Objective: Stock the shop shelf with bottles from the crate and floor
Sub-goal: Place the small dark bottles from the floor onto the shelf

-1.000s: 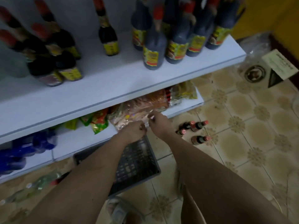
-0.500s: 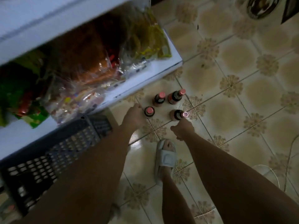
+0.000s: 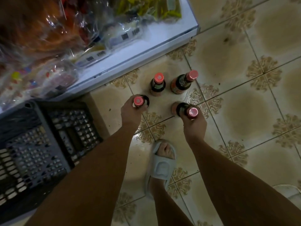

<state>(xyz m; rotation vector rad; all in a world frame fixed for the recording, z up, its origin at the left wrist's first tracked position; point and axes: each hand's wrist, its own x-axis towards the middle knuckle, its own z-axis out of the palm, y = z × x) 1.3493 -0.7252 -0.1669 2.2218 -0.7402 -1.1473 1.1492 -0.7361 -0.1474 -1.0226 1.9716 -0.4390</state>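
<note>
Bottles (image 3: 141, 101) (image 3: 187, 110) stand gripped by necks; left grip (image 3: 132, 110), right grip (image 3: 194, 124).

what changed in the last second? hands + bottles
Both hands dropped from the lower shelf to the floor. The left hand now grips the near-left bottle by its neck, the right hand the near-right bottle. The two far bottles stayed put.

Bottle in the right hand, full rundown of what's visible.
The bottle in the right hand is dark glass by its look, with a glossy pink-red cap facing the camera and an orange-red label edge low on its body. It stands on the tiled floor, nearest of four. The right hand grips its neck below the cap.
</note>
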